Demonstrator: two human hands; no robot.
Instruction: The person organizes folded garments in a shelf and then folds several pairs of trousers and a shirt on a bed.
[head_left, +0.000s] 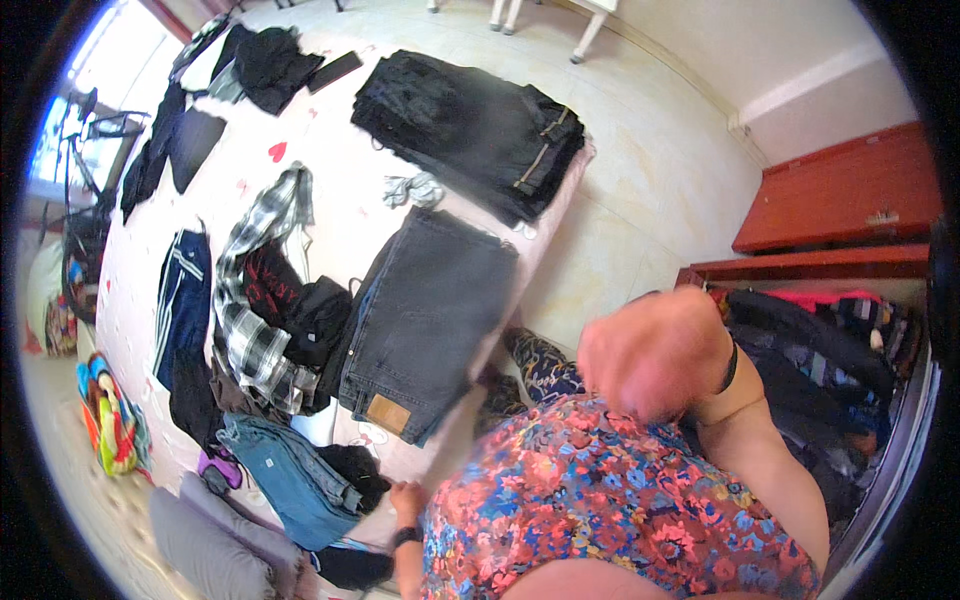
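My right hand [645, 355] is raised in front of my floral top, with a dark band on its wrist. Motion smears its fingers, and I cannot tell whether they hold anything. Low at the bed's edge is my left hand [404, 500], wearing a black watch; its fingers look loosely apart beside a black crumpled garment [355, 472]. Past it lie folded blue jeans [290, 475]. Dark grey folded jeans [435, 310] with a tan waistband patch lie near the bed's edge. Farther off is a stack of black folded trousers [465, 125].
On the bed [330, 130] are a black-and-white plaid shirt [250, 330], navy striped trousers [182, 290], rolled grey socks [412, 190] and dark clothes [265, 70]. Grey pillows [225, 540] lie at the lower left. At the right stands a red-brown wooden chest [800, 265] full of clothes.
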